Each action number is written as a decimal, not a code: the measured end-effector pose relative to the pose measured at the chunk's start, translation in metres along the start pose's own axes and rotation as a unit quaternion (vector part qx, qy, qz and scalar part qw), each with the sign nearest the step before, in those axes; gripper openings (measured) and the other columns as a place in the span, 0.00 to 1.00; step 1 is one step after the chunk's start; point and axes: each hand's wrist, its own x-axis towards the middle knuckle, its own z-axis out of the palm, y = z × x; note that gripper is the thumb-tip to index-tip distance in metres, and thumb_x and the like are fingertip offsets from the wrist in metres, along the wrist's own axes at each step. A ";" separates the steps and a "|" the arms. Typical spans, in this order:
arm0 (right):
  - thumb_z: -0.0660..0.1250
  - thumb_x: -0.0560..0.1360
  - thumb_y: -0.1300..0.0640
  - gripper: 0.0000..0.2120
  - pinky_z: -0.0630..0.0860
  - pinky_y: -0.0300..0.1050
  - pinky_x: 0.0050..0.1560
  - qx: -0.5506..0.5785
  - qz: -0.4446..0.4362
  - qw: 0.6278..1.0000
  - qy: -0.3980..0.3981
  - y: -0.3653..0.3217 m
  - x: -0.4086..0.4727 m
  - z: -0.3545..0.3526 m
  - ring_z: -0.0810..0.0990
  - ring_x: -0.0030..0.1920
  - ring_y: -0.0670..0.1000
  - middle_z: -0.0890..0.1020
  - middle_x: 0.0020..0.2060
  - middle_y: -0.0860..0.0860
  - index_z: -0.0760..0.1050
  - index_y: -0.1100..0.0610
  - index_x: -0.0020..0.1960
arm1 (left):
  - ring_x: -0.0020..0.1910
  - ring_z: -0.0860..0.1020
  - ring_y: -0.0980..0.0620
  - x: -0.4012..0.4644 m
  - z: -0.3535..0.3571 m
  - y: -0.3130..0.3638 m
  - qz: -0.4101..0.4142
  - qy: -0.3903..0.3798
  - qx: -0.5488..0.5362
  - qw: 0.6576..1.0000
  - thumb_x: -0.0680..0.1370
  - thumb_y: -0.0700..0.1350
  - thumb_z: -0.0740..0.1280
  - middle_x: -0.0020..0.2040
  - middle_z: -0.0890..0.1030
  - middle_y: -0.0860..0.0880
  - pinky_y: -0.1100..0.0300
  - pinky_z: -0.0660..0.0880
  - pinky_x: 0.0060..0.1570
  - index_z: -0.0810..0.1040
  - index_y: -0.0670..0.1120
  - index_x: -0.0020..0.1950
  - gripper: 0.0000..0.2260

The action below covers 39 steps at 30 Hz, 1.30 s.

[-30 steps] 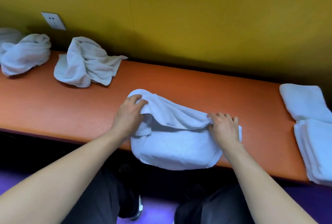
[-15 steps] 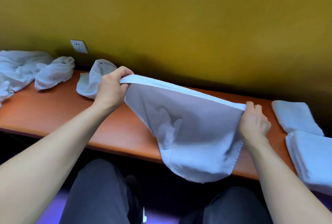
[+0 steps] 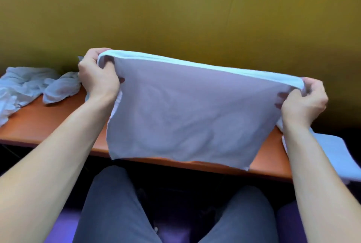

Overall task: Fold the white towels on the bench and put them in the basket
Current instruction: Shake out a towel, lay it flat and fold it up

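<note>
Both hands, left [image 3: 97, 80] and right [image 3: 304, 102], grip one towel [image 3: 185, 110] stretched above the table [image 3: 48, 125]; crumpled towels [image 3: 39, 84] remain, folded ones [image 3: 332, 155] wait.

**Item count, head view**

Hands: 2, a left hand [image 3: 97, 78] and a right hand [image 3: 304, 104]. Held towel [image 3: 185, 110]: 1, stretched between them. Crumpled towels [image 3: 33, 84] at the bench's left end: at least 2; the exact number cannot be told from the heap. Folded towels [image 3: 332, 151] at the right end: at least 1, partly hidden. Bench [image 3: 48, 125]: 1.
</note>
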 end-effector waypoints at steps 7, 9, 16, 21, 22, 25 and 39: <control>0.62 0.70 0.50 0.12 0.81 0.50 0.50 0.040 0.000 0.998 0.045 -0.004 0.031 0.017 0.84 0.46 0.47 0.85 0.45 0.48 0.83 0.46 0.47 | 0.42 0.74 0.59 0.010 0.004 -0.011 0.044 0.053 0.052 0.996 0.76 0.48 0.64 0.40 0.77 0.60 0.69 0.71 0.44 0.76 0.51 0.48 0.03; 0.63 0.69 0.50 0.10 0.82 0.54 0.46 0.034 0.039 0.998 0.025 0.009 0.030 0.033 0.84 0.41 0.48 0.85 0.39 0.47 0.82 0.48 0.45 | 0.43 0.76 0.56 0.016 0.018 -0.033 0.008 0.038 0.084 0.996 0.75 0.49 0.65 0.42 0.79 0.57 0.65 0.73 0.46 0.77 0.54 0.46 0.02; 0.63 0.72 0.55 0.06 0.84 0.52 0.36 -0.012 0.110 0.993 -0.027 0.088 0.028 0.116 0.82 0.31 0.49 0.79 0.31 0.49 0.74 0.49 0.37 | 0.48 0.78 0.55 0.039 0.080 -0.121 -0.079 0.016 0.172 0.982 0.77 0.46 0.65 0.47 0.81 0.55 0.68 0.67 0.45 0.84 0.48 0.53 0.09; 0.59 0.73 0.54 0.08 0.80 0.53 0.46 -0.096 0.143 0.984 -0.048 0.143 0.049 0.174 0.80 0.37 0.51 0.76 0.31 0.45 0.72 0.51 0.36 | 0.46 0.79 0.54 0.069 0.144 -0.171 -0.108 -0.032 0.175 0.978 0.77 0.47 0.65 0.44 0.81 0.54 0.65 0.71 0.44 0.84 0.49 0.52 0.09; 0.59 0.73 0.53 0.09 0.80 0.53 0.45 -0.101 0.144 0.983 -0.050 0.156 0.055 0.186 0.79 0.36 0.51 0.75 0.30 0.44 0.72 0.51 0.35 | 0.45 0.79 0.54 0.075 0.157 -0.180 -0.114 -0.034 0.179 0.977 0.77 0.48 0.65 0.44 0.82 0.54 0.64 0.71 0.44 0.84 0.49 0.53 0.10; 0.58 0.71 0.52 0.10 0.81 0.53 0.45 -0.111 0.163 0.978 -0.063 0.184 0.073 0.216 0.82 0.37 0.54 0.78 0.30 0.46 0.71 0.50 0.32 | 0.47 0.79 0.52 0.087 0.196 -0.208 -0.128 -0.057 0.195 0.971 0.79 0.49 0.66 0.47 0.82 0.52 0.60 0.74 0.46 0.84 0.49 0.56 0.10; 0.68 0.76 0.51 0.26 0.66 0.61 0.67 -0.455 0.179 0.837 -0.245 0.268 -0.011 0.108 0.71 0.66 0.68 0.72 0.65 0.65 0.69 0.61 0.70 | 0.67 0.70 0.33 -0.036 0.101 -0.295 -0.213 -0.236 0.430 0.845 0.77 0.49 0.71 0.67 0.73 0.36 0.43 0.66 0.68 0.70 0.41 0.71 0.26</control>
